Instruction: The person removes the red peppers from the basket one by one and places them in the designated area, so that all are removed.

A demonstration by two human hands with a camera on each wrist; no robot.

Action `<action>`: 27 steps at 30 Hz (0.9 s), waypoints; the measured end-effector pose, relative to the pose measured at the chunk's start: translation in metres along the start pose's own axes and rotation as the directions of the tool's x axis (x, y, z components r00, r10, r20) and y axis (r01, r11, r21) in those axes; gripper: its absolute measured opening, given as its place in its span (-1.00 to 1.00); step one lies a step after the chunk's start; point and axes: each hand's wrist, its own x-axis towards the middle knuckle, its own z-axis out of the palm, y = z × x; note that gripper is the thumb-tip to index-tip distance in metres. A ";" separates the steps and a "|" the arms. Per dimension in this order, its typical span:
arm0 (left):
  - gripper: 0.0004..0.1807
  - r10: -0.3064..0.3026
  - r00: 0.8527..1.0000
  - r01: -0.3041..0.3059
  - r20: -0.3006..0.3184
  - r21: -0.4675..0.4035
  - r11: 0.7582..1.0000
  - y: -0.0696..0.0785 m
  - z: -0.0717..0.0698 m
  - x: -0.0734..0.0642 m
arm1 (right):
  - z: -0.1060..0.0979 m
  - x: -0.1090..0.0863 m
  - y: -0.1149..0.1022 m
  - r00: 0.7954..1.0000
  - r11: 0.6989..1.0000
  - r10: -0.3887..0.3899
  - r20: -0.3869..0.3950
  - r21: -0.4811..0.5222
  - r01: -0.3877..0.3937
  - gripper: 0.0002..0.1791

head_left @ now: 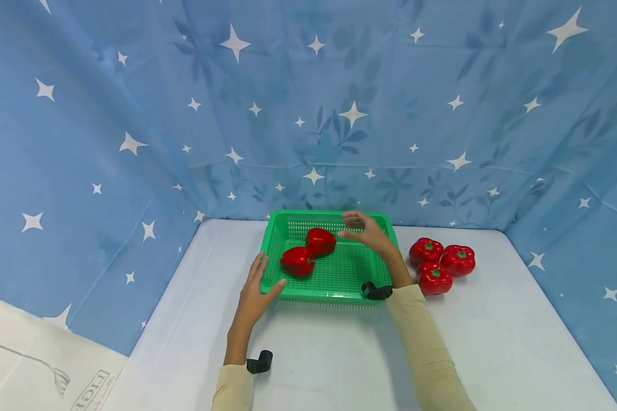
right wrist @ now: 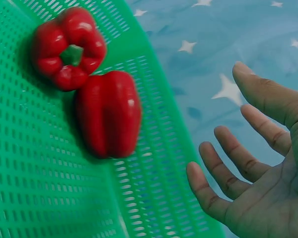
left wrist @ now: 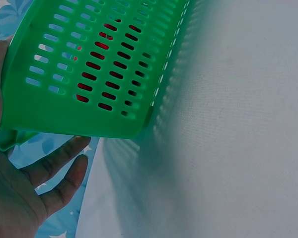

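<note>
A green plastic basket (head_left: 339,295) stands on the white table, with two red bell peppers lying in its left half. One bell pepper (head_left: 297,261) lies nearer the front; the other bell pepper (head_left: 321,241) touches it from behind. At the basket's left front corner, my left hand (head_left: 254,297) rests against the rim, fingers extended and thumb spread. My right hand (head_left: 366,231) hovers over the basket's back right part. In the right wrist view, that hand (right wrist: 268,173) has its fingers spread and nothing in its grasp.
Three more red bell peppers (head_left: 434,278) sit in a cluster on the table (head_left: 514,331), right of the basket. A blue curtain (head_left: 288,114) with white stars hangs behind the table and along both sides.
</note>
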 end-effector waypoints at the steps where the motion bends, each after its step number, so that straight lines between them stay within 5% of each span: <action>1: -0.08 -0.001 1.000 0.001 -0.002 -0.002 1.000 0.000 0.000 0.000 | 0.002 0.004 0.002 1.000 1.000 0.010 0.012 -0.005 -0.010 -0.37; 11: -0.08 -0.006 1.000 0.006 0.001 0.001 1.000 -0.002 0.000 0.001 | 0.023 0.033 0.009 0.985 0.992 0.124 0.118 -0.026 -0.121 -0.27; 27: -0.09 0.004 1.000 -0.004 -0.011 0.000 1.000 -0.003 0.002 0.002 | 0.046 0.048 0.027 0.978 0.979 0.194 0.076 -0.078 -0.188 -0.27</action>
